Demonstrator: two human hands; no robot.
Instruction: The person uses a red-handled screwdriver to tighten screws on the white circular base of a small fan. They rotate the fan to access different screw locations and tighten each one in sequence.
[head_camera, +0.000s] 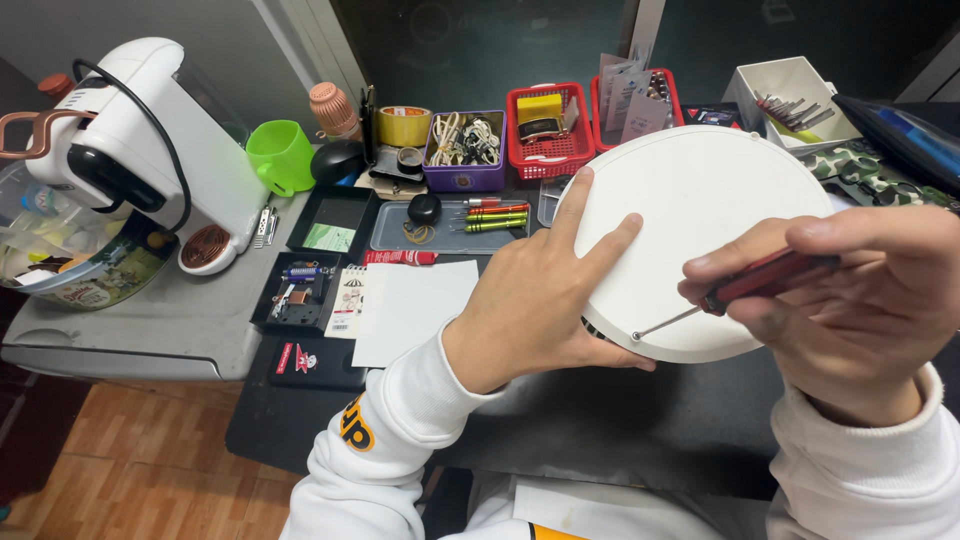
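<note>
Here, over the dark desk (620, 420), the left hand (535, 300) lies open-fingered against a round white plastic disc (700, 220), steadying it; the right hand (850, 300) pinches a red-handled screwdriver (745, 285), tip at the disc's near rim.

1. White coffee machine (140, 140) — far left, on a grey table (150, 330).
2. Green cup (281, 155) just right of it.
3. Purple box (465, 150) and red basket (548, 130) — far centre.
4. White paper sheet (412, 310), near centre.
</note>
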